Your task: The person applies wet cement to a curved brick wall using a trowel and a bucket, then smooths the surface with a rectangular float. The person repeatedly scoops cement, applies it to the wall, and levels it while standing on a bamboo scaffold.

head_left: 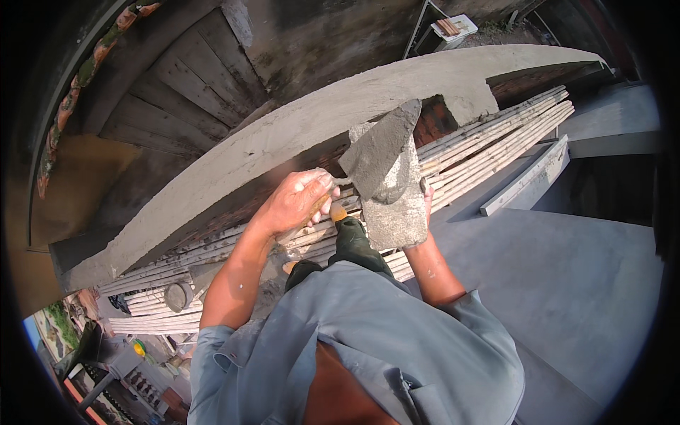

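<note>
My left hand (301,202) is closed round the handle of a pointed trowel (386,145), whose blade is coated with wet grey mortar. The blade lies across the top of a pale, mortar-crusted board (397,223). My right hand (428,200) grips this board from beneath and along its right edge; most of its fingers are hidden under it. Just beyond the tools runs a long, grey mortar-faced ledge (297,127), with red brick (432,124) showing in a recess below its near edge.
I am above a scaffold platform of bamboo poles (489,145) along the ledge. A round bucket (177,296) sits on the poles at left. Past the ledge are wooden boards (198,78). A smooth grey surface (545,283) spreads at right, with a loose plank (528,177).
</note>
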A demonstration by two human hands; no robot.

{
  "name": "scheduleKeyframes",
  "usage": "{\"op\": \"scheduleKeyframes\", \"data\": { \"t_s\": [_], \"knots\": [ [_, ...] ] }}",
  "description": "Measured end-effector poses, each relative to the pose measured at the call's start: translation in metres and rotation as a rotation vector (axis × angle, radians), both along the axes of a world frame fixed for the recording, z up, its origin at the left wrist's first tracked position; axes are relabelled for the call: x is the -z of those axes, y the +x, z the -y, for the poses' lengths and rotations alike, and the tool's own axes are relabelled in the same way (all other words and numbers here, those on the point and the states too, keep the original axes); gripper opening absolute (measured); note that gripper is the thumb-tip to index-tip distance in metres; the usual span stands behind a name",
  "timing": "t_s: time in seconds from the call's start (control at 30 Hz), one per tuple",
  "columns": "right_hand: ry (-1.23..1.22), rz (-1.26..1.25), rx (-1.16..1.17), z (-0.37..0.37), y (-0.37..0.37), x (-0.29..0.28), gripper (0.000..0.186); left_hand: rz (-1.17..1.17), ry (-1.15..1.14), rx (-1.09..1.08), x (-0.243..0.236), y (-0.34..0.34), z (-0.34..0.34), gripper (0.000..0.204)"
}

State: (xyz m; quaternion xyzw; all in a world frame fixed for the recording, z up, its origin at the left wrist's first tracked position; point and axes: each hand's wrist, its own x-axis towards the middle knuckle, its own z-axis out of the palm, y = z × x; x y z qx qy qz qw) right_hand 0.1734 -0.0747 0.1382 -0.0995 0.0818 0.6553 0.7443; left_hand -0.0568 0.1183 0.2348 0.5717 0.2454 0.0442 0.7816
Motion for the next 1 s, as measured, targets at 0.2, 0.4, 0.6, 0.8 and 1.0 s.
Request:
{"op": "scheduleKeyframes", "data": {
  "t_s": [0.2, 0.4, 0.6, 0.8, 1.0],
  "knots": [
    [-0.019, 0.127, -0.001, -0.005, -0.013, -0.01, 0.077, -0.33, 0.402, 0.115, 0.001, -0.09, -0.027, 0.043],
    [0.146, 0.24, 0.07, -0.017, 0.004, -0.041, 0.091, -0.203, 1.129, -0.217, -0.034, -0.11, -0.006, 0.023],
    [0.078, 0.238, 0.272, -0.026, -0.002, -0.068, 0.092, 0.036, 1.487, -0.043, -0.054, -0.066, 0.0, 0.035],
    [0.185, -0.037, 0.366, -0.028, -0.009, -0.087, 0.094, 0.242, 1.627, -0.019, -0.053, 0.009, -0.042, 0.043],
    [0.269, -0.008, 0.316, -0.021, 0.007, -0.082, 0.095, 0.403, 1.708, 0.009, -0.065, 0.115, -0.078, 0.031]
  ]
}}
